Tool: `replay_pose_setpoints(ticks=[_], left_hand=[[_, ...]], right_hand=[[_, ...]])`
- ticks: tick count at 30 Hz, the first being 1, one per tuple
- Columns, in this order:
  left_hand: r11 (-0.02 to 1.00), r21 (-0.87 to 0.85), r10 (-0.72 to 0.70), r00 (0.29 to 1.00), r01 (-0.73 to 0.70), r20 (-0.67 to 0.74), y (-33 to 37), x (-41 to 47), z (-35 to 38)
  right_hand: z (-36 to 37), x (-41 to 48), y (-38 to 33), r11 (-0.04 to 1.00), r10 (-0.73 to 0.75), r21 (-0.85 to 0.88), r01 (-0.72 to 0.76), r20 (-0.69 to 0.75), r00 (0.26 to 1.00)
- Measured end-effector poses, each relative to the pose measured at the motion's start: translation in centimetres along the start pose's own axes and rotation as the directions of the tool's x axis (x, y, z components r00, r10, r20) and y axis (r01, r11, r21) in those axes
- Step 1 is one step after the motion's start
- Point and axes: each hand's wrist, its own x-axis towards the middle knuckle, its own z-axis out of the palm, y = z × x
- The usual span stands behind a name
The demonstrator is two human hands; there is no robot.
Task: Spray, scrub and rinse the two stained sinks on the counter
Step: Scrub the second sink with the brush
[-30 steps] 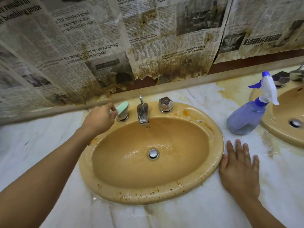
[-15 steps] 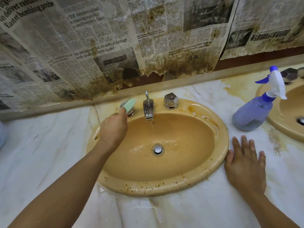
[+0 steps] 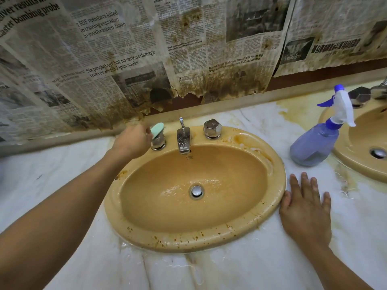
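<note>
Stained, torn newspaper sheets (image 3: 125, 49) cover the wall (image 3: 326, 75) above a wet white marble counter (image 3: 52, 164) blotched yellow-brown.

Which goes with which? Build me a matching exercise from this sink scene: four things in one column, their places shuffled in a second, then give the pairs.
Things
1. spray bottle
2. green scrubber
3. right hand
4. drain plug

Places
A. lying flat on the counter, against the rim of the near sink
B. at the bottom of the near sink's basin
C. standing on the counter between the near sink and the second sink
D. gripped by the left hand at the left tap knob

Pairs: 1-C, 2-D, 3-A, 4-B
</note>
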Motion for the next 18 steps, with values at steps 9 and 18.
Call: replay_pose_setpoints(ticks=[9, 18], left_hand=[[0.991, 0.124, 0.045, 0.999, -0.044, -0.003, 0.5, -2.0, -0.2], [0.903, -0.314, -0.296, 0.954, 0.293, 0.041, -6.0, -4.3, 5.1]], right_hand=[[0.0, 0.1, 0.1, 1.000, -0.005, 0.002, 0.005, -0.003, 1.000], [0.1, 0.0, 0.2, 1.000, -0.007, -0.014, 0.007, -0.003, 1.000]])
